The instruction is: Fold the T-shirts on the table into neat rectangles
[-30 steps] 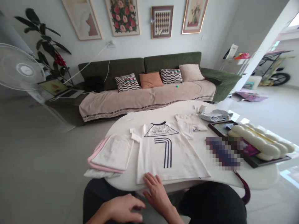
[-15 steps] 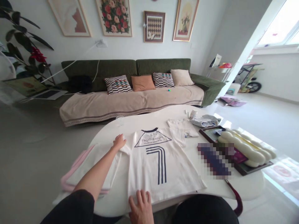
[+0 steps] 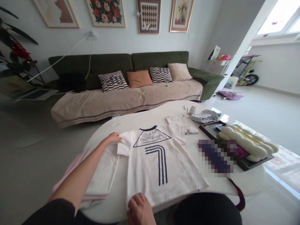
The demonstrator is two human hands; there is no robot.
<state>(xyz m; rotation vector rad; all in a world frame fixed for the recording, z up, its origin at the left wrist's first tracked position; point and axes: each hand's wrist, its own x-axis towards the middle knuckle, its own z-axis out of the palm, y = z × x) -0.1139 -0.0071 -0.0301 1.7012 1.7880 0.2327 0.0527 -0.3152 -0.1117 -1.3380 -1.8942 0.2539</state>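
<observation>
While my left hand (image 3: 113,137) reaches out to the upper left of the white shirt (image 3: 146,170), my right hand (image 3: 140,208) is down at its bottom left corner. Left fingers drawn together on the sleeve's upper edge, pinching cloth; thumb mostly hidden. Right fingers curled in tight on the hem corner, holding it between fingers and thumb, though the thumb side is hard to see. Shirt lies spread flat in the middle of the table (image 3: 140,117), collar toward the far edge, hem along the near edge, dark number 7 and lettering face up. Stack of clothes (image 3: 103,179), white on top with pink below, sits at the table's left edge, partly under my left forearm. Folded shirt (image 3: 177,120) lies toward the far edge, just beside the right sleeve. Crumpled plastic bag (image 3: 206,116) at the far right corner. Tray (image 3: 254,165) at the right edge, cream puffy item (image 3: 248,140) on it. Pixelated item (image 3: 215,157) between shirt and tray, can't tell what; dark red strap (image 3: 240,196) next to it hangs over the near edge, right side. Beyond the far edge, green sofa (image 3: 105,67) with blanket (image 3: 131,100) and four cushions (image 3: 140,78).
</observation>
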